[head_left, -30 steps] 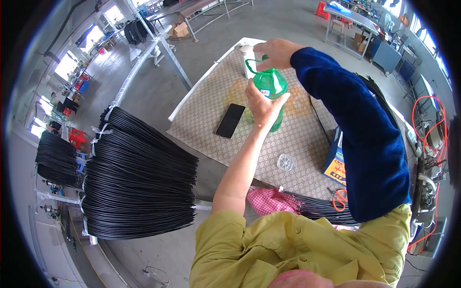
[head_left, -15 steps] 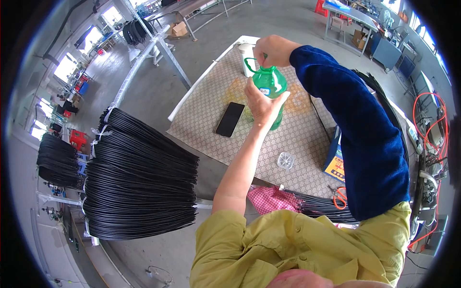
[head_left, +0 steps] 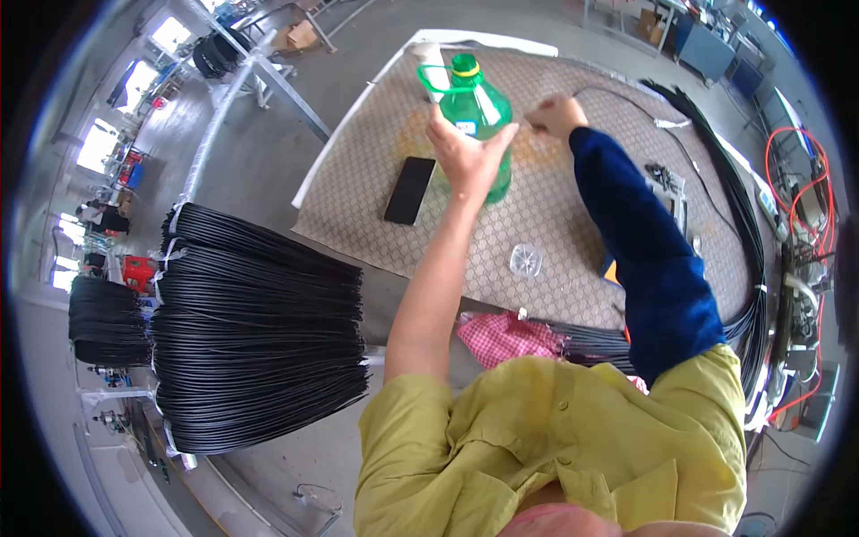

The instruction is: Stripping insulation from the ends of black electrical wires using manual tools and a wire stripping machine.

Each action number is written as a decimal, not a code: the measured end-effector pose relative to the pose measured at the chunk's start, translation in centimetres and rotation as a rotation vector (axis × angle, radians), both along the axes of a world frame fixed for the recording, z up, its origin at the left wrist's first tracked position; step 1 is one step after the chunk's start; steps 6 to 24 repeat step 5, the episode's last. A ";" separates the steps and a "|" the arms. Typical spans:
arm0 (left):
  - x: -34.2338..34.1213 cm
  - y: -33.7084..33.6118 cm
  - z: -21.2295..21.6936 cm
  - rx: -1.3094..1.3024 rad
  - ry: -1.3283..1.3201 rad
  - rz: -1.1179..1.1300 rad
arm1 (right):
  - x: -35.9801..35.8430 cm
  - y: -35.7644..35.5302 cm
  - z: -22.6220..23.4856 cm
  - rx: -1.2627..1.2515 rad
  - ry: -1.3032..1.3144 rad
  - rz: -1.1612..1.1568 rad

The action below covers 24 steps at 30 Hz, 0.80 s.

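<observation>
A green plastic jug (head_left: 492, 109) with a side handle stands on the patterned table. Its neck is uncapped, with a yellow ring below the mouth. My left hand (head_left: 465, 161) is wrapped around the jug's near side, thumb to the right. To the right of the jug is my right hand (head_left: 557, 118), apart from it, its fingers curled together and slightly blurred. Whatever they may pinch is hidden. A black phone (head_left: 411, 190) lies left of the jug, and a white cylindrical container (head_left: 429, 57) stands behind the handle. Nearer me sits a small clear plastic dish (head_left: 526, 260).
A thick bundle of black cables (head_left: 259, 331) hangs on a metal frame at left. More black cables (head_left: 729, 179) run along the table's right side. A pink checked cloth (head_left: 506, 340) lies at the near edge. My blue sleeve partly covers a box.
My right hand has lifted off the jug's top and moved right and nearer, leaving the neck uncovered. My left hand keeps its hold on the jug. The whole view has shifted slightly.
</observation>
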<state>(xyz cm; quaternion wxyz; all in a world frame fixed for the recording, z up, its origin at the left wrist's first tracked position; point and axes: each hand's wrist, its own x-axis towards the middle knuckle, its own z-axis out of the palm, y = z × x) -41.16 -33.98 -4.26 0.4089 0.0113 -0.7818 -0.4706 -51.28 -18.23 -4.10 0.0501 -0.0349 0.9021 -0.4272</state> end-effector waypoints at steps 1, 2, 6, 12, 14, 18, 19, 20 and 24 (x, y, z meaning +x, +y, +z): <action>0.0 0.3 0.1 0.012 -0.012 -0.022 | 0.9 1.2 -3.5 0.071 0.069 -0.093; 0.0 0.5 0.3 0.021 -0.021 -0.037 | 2.1 1.9 -6.7 0.139 0.141 -0.179; 0.4 0.3 0.3 0.049 -0.032 -0.046 | 5.8 2.3 -10.6 0.122 0.356 -0.169; 0.4 0.3 0.3 0.049 -0.032 -0.046 | 5.8 2.3 -10.6 0.122 0.356 -0.169; 0.4 0.3 0.3 0.049 -0.032 -0.046 | 5.8 2.3 -10.6 0.122 0.356 -0.169; 0.4 0.3 0.3 0.049 -0.032 -0.046 | 5.8 2.3 -10.6 0.122 0.356 -0.169; 0.4 0.3 0.3 0.049 -0.032 -0.046 | 5.8 2.3 -10.6 0.122 0.356 -0.169; 0.4 0.3 0.3 0.049 -0.032 -0.046 | 5.8 2.3 -10.6 0.122 0.356 -0.169; 0.4 0.3 0.3 0.049 -0.032 -0.046 | 5.8 2.3 -10.6 0.122 0.356 -0.169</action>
